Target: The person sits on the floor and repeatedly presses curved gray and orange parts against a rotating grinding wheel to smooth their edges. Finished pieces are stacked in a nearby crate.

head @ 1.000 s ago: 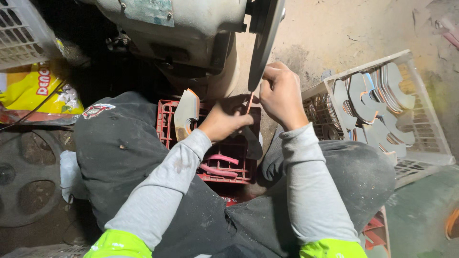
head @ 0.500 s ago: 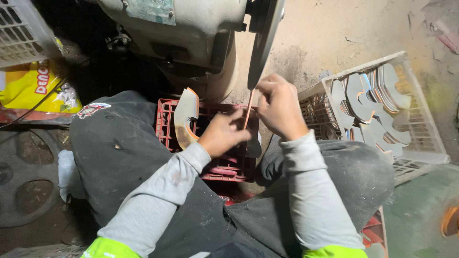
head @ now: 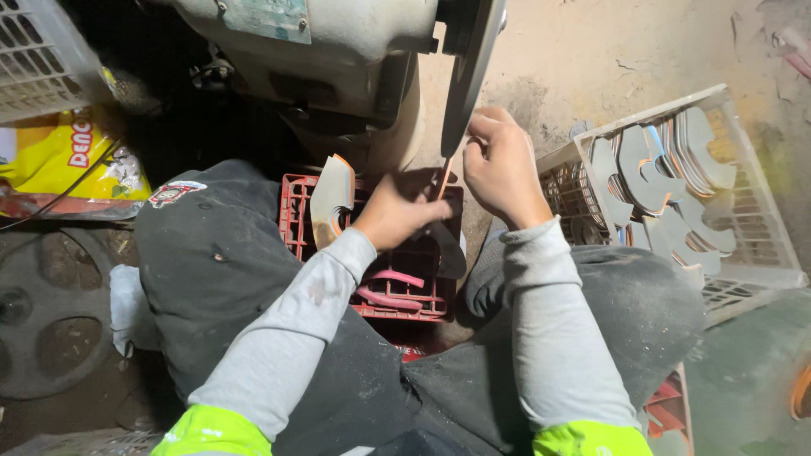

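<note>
My left hand (head: 397,209) and my right hand (head: 500,165) both grip one thin flat metal piece (head: 444,179), seen edge-on. Its upper end sits close under the dark grinding wheel (head: 466,72) of a bench grinder (head: 329,51). Below my hands stands a red plastic crate (head: 296,211) holding several curved metal pieces, one pale piece (head: 331,198) leaning upright at its left. Both arms wear grey sleeves with yellow-green cuffs near my shoulders.
A white wire basket (head: 760,228) at the right holds several grey crescent-shaped metal blanks (head: 650,173). A yellow bag (head: 59,156) and another white basket (head: 38,55) lie at the upper left. A dark round disc (head: 42,312) rests at the lower left. My knees in dark trousers flank the crate.
My hands have shifted slightly and the metal piece has turned more upright under the wheel. The view has tilted a little; the rest stays put.
</note>
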